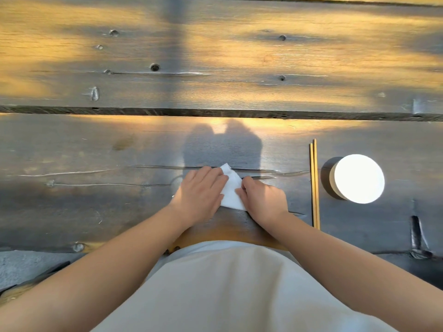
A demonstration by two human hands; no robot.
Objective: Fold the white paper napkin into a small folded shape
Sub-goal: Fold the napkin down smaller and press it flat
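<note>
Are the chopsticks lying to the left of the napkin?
No, the chopsticks lie right of the napkin, between it and the white cup.

No writing to read anywhere in this view: no labels, brand marks, numbers or signs show on anything here.
</note>
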